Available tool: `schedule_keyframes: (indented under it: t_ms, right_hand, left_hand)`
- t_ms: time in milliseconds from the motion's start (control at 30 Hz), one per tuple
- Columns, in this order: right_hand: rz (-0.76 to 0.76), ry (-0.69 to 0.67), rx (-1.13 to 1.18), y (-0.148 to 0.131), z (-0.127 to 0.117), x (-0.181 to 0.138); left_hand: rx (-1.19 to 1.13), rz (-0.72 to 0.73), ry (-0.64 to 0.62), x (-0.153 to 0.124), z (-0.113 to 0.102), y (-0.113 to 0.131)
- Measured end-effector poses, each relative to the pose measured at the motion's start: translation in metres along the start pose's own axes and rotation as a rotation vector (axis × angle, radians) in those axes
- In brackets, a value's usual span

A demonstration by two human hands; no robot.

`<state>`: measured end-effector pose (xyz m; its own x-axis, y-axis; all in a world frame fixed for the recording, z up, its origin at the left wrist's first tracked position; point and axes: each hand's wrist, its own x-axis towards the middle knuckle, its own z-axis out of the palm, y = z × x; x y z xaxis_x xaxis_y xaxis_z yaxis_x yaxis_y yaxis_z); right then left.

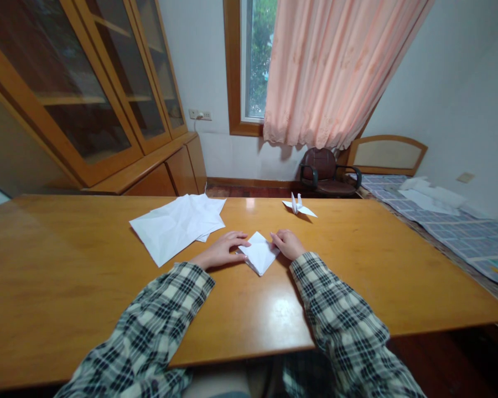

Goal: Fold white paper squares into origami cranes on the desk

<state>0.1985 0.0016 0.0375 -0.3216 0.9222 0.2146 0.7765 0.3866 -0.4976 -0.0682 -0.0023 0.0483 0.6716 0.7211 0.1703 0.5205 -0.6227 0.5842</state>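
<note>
A white paper square (258, 255), folded into a small diamond, lies on the wooden table between my two hands. My left hand (221, 251) is at its left corner, with the thumb and forefinger closed on the edge. At the opposite corner, my right hand (289, 243) pinches the paper between thumb and curled fingers. Behind my right hand stands a finished-looking white paper crane (299, 206) with spread wings. Several creased white sheets (174, 226) lie overlapping beyond my left hand.
The wooden table (87, 298) runs across the view, its near edge close to my body. A glass-door cabinet (103, 83) rises at the left. Past the far edge are a brown armchair (321, 168) and a pink curtain (327, 66). A bed (440, 221) stands at the right.
</note>
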Motion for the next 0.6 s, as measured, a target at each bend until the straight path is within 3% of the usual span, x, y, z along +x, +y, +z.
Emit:
schedule_keyframes:
  t_ms: [600]
  right_hand:
    - [0.021,-0.019,0.002,-0.0041,-0.0028,-0.0009]
  left_hand:
    - [0.035,0.005,0.032,0.0015,0.0046,-0.0018]
